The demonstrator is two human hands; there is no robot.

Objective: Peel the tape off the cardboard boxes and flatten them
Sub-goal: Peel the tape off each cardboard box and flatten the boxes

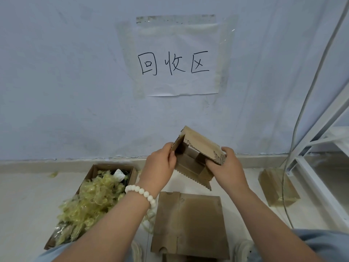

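Held in mid-air before the wall (75, 91), one opened box (200, 146): left hand (160, 165) pinches its left flap edge, right hand (229, 167) grips its right edge. On the floor below lies one flattened sheet (190, 224), one tape-filled carton (113, 166) left, one taped box (277, 188) well apart right.

Pale floor (22, 195) carries everything. 8 o'clock: open cardboard carton (111, 166), heaped with crumpled yellowish tape (90, 201). 6 o'clock: flattened cardboard (190, 224), lying flat near the carton. 4 o'clock: tape-wrapped box (277, 188), well apart from both. 9 o'clock, near the wall: small tape scrap (53, 174).
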